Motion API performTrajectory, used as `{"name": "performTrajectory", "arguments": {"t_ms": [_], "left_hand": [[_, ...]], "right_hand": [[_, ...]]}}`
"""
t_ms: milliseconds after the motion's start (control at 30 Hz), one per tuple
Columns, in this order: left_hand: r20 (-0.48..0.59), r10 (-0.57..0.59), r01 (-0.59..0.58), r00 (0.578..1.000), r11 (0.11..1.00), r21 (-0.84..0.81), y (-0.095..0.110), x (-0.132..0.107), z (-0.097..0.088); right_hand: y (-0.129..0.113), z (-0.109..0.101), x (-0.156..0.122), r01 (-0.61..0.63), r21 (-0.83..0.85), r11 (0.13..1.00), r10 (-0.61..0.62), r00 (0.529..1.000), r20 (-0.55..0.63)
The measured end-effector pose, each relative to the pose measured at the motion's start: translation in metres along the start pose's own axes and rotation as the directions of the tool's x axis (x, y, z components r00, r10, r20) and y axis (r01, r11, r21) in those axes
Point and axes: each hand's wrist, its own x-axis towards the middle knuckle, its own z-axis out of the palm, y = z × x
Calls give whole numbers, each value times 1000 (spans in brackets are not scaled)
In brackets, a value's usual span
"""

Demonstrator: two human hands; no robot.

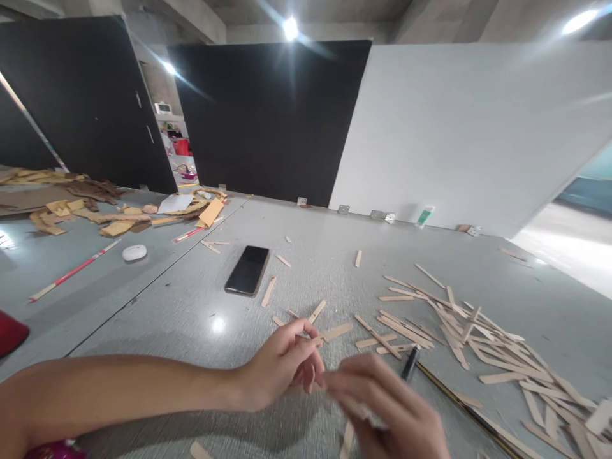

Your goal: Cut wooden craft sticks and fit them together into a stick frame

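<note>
My left hand point(282, 363) pinches a flat wooden craft stick point(337, 332) between thumb and forefinger. The stick has a notch or break near the fingertips and points to the right. Close beside it, my right hand point(392, 405) is bent with its fingertips together, somewhat smeared by motion. Whatever those fingertips may hold is hidden. Several craft sticks lie just beyond both hands, among them a crossed pair point(377, 335). A black-capped pen or cutter point(410, 363) rests right of my right hand.
A large heap of craft sticks point(502, 357) spreads over the right side of the grey table point(306, 255). Beyond my left hand lies a phone point(247, 271). Farther left are a white oval case point(134, 253), a red-and-white strip point(74, 271) and cardboard scraps point(119, 217). Upright panels point(272, 121) border the back.
</note>
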Motion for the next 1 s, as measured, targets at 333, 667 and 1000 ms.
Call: {"name": "performTrajectory", "arguments": {"t_ms": [333,667,1000], "left_hand": [[80,-34,23,996,992,127,-2,-5,-2],[62,-60,46,996,977,207,-1,-7,-3],[109,-19,7,994,995,104,1,-11,-4]], "right_hand": [[29,1,-17,-201,-49,978,181,948,-261],[36,8,-23,-273,-14,962,268,950,-162],[32,8,-14,-470,230,852,497,865,-72]]}}
